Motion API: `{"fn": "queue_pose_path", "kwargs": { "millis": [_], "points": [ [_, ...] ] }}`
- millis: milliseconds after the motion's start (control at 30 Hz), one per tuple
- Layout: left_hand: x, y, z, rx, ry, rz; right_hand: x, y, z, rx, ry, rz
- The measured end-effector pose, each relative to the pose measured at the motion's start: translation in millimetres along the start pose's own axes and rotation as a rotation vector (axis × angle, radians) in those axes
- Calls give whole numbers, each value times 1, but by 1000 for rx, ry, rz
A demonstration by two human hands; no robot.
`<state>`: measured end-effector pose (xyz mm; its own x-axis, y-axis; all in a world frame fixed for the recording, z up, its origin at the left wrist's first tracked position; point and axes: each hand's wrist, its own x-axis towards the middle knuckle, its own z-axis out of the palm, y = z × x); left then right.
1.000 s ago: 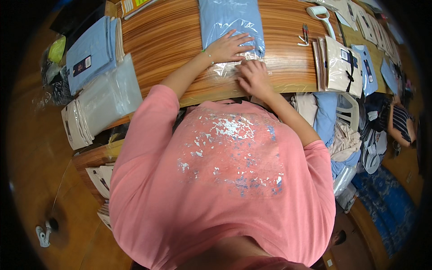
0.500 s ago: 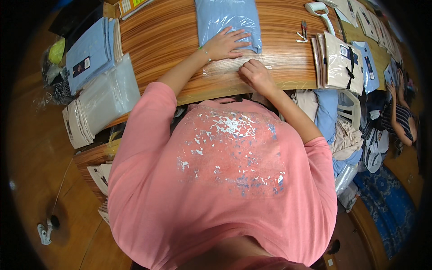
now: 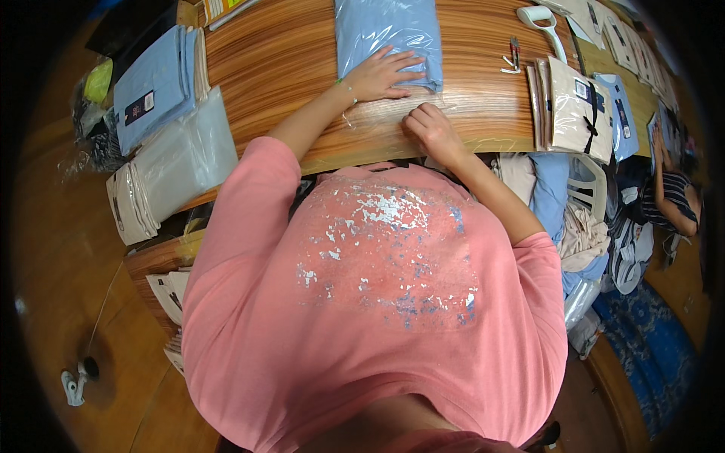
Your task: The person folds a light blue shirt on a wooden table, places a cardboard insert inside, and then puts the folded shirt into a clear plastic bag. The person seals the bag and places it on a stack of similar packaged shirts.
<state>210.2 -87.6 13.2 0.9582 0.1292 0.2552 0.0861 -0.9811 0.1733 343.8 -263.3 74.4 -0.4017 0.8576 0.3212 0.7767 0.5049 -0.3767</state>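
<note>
A folded light blue garment in a clear plastic bag (image 3: 389, 30) lies at the far middle of the table. My left hand (image 3: 381, 75) rests flat on its near end, fingers stretched and spread. The bag's clear flap (image 3: 374, 113) extends from there toward me over the wood, its left corner slightly lifted. At the flap's right side is my right hand (image 3: 434, 132), its fingers curled closed against the table. Whatever those fingers hold, if anything, is hidden beneath the knuckles.
Left on the striped wooden table (image 3: 264, 68) are folded blue garments (image 3: 155, 83) and clear plastic bags (image 3: 185, 147). To the right stand bagged beige garments (image 3: 578, 113), small red-handled snips (image 3: 515, 53) and a white-handled roller (image 3: 540, 16). Another person (image 3: 668, 200) works at far right.
The white strip beside my right hand no longer shows. The right hand stays closed near the flap and the left stays flat on the bag. The whole view has shifted slightly.
</note>
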Motion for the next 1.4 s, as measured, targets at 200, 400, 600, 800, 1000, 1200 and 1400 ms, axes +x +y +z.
{"fn": "queue_pose_path", "kwargs": {
  "millis": [200, 400, 600, 800, 1000, 1200, 1400],
  "points": [
    [1, -1, 2, 36, -2, 5, -2, -1, 0, 26, -1, 8],
    [3, 1, -1, 72, -25, -1, -4, -4, -2, 55, 41, 2],
    [2, 1, 0, 97, -27, -1, -21, -6, 4, 30, 57, -10],
    [3, 4, -1, 107, -25, 19, -46, -2, 4, -34, 107, 31],
    [9, 14, -15, 27, -132, 17, -40, 21, -14, -187, -41, 177],
    [52, 28, -30, -86, -257, 8, -53, 36, 1, -132, -63, 198],
    [52, 46, 21, 20, -78, 109, -48, 30, -7, -129, -28, 131]
  ]
}}
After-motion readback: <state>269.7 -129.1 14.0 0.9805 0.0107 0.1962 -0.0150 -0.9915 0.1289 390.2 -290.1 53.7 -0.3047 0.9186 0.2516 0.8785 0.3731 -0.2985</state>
